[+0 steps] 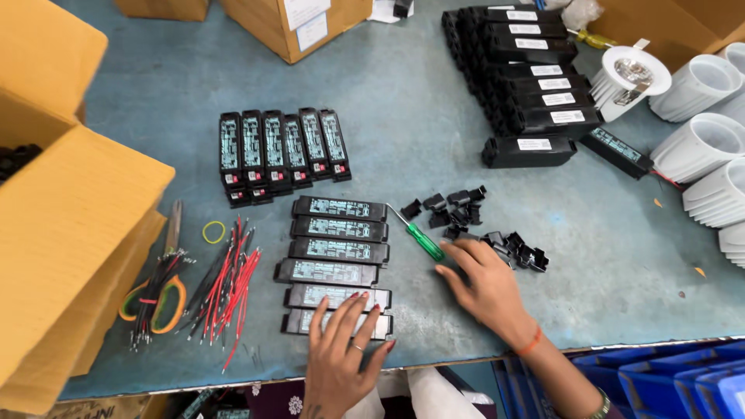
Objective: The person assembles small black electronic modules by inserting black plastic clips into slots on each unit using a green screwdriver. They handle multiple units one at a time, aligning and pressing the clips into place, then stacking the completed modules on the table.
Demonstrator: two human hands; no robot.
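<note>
Nearest the camera, the left hand (341, 349) lies flat with fingers spread, gripping nothing, fingertips on the lowest two in a column of six black driver modules (335, 273) bearing pale rectangular labels. The right hand (485, 283), also open and palm down, touches the green-handled screwdriver (423, 239) with its fingertips, beside a heap of small black clips (473, 225). Above stands a row of six upright modules (281, 151). At top right is a stack of black cased units (535, 77) with white labels. Tan cardboard boxes (62, 217) flank the left; red and black wires (225, 287) lie near them.
</note>
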